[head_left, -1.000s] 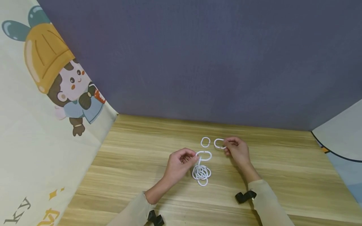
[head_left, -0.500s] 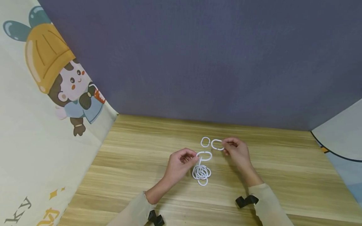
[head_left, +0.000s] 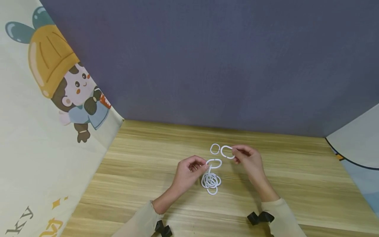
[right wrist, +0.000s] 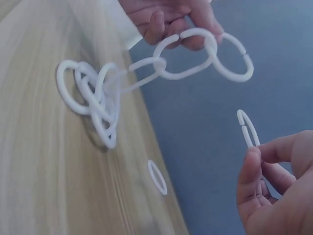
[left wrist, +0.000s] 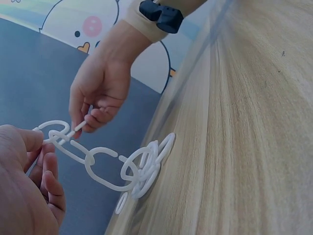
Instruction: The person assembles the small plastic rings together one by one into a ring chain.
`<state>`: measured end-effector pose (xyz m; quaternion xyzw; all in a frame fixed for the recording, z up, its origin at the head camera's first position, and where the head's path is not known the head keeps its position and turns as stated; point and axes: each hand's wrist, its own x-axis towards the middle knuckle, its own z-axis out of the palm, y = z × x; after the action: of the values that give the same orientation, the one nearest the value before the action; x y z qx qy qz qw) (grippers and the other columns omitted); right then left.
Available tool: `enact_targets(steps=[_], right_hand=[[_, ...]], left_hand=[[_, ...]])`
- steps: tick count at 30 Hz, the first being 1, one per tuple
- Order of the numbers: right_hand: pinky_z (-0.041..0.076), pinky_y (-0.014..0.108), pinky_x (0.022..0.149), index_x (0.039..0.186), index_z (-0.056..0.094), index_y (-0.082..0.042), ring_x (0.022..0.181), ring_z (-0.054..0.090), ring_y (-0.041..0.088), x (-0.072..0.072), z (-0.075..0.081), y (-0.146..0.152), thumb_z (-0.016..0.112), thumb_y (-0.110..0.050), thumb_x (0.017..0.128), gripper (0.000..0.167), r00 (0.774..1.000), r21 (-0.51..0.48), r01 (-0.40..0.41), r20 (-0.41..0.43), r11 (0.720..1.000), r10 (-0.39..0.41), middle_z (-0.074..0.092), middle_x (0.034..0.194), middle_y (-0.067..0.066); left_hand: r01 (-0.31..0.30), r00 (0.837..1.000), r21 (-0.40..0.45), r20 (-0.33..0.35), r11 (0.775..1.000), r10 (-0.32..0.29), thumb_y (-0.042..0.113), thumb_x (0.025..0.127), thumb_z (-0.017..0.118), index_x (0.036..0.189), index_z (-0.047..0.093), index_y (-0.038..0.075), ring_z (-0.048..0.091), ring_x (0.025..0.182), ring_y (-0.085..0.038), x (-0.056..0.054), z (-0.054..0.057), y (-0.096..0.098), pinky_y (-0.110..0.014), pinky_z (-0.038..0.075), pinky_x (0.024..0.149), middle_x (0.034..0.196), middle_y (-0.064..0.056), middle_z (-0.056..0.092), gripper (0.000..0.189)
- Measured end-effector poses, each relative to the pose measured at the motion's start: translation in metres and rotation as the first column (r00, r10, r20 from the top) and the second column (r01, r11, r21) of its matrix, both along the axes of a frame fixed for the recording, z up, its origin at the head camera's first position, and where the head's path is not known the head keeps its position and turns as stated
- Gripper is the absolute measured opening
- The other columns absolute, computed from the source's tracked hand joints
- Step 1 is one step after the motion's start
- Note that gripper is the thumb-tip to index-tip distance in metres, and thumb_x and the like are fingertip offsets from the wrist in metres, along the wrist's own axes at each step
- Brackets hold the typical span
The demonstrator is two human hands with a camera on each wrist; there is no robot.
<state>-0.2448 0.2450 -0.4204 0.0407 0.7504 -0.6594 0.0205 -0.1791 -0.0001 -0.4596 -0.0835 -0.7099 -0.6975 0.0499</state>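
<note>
In the head view my left hand pinches the top of a chain of white plastic links. Its end link has a small gap in one side. Below, the chain runs down to a heap of joined links on the table. My right hand pinches a separate white oval link between thumb and fingers, and this link too has a gap. The two held links are apart, as the right wrist view shows. One more loose link lies on the table behind the chain.
The wood-grain table ends at a dark blue-grey upright panel. On the left a pale cartoon-printed sheet rises beside it; another printed sheet stands at the right. Dark wrist cameras sit on both sleeves.
My right hand has brought its link a little left towards the chain, and that link has tilted. The left hand and the heap have stayed almost still.
</note>
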Motion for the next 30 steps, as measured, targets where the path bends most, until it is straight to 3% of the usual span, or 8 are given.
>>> enact_targets(steps=[9, 15, 23, 30], right_hand=[[0.066, 0.028, 0.069, 0.113, 0.069, 0.015, 0.071, 0.073, 0.012, 0.011, 0.012, -0.003, 0.07, 0.005, 0.104, 0.013, 0.999, -0.045, -0.018, 0.034, 0.999, 0.019, 0.075, 0.083, -0.001], [0.065, 0.028, 0.07, 0.103, 0.071, 0.005, 0.071, 0.073, 0.012, 0.017, 0.016, -0.005, 0.068, 0.004, 0.105, 0.004, 0.997, -0.052, -0.049, 0.051, 0.997, 0.052, 0.075, 0.085, 0.001], [0.055, 0.025, 0.064, 0.092, 0.072, -0.007, 0.068, 0.063, 0.011, 0.022, 0.018, -0.007, 0.069, 0.003, 0.103, 0.016, 0.996, -0.063, -0.073, 0.051, 0.995, 0.077, 0.072, 0.081, -0.003], [0.053, 0.024, 0.063, 0.091, 0.072, -0.006, 0.068, 0.061, 0.01, 0.029, 0.021, -0.015, 0.069, 0.007, 0.101, 0.016, 0.995, -0.103, -0.077, 0.056, 0.992, 0.083, 0.073, 0.083, -0.003]], left_hand=[[0.004, 1.0, -0.001, -0.014, 1.0, -0.004, 0.004, 0.097, 0.084, 0.103, 0.08, -0.002, 0.061, 0.074, -0.005, 0.0, -0.001, -0.001, -0.017, 0.051, 0.068, 0.09, -0.013, 0.076, 0.009], [0.011, 1.0, -0.002, -0.028, 1.0, -0.011, 0.003, 0.097, 0.085, 0.102, 0.08, -0.003, 0.06, 0.073, -0.005, 0.0, -0.003, -0.003, -0.017, 0.05, 0.067, 0.089, -0.014, 0.077, 0.01], [0.013, 0.999, -0.006, -0.036, 1.0, -0.013, 0.003, 0.095, 0.085, 0.101, 0.081, -0.003, 0.06, 0.073, -0.004, 0.0, -0.003, -0.003, -0.017, 0.05, 0.067, 0.089, -0.014, 0.077, 0.009], [0.013, 0.999, -0.012, -0.036, 1.0, -0.013, 0.003, 0.094, 0.087, 0.1, 0.082, -0.002, 0.06, 0.072, -0.005, 0.0, -0.004, -0.003, -0.017, 0.05, 0.066, 0.089, -0.013, 0.077, 0.009]])
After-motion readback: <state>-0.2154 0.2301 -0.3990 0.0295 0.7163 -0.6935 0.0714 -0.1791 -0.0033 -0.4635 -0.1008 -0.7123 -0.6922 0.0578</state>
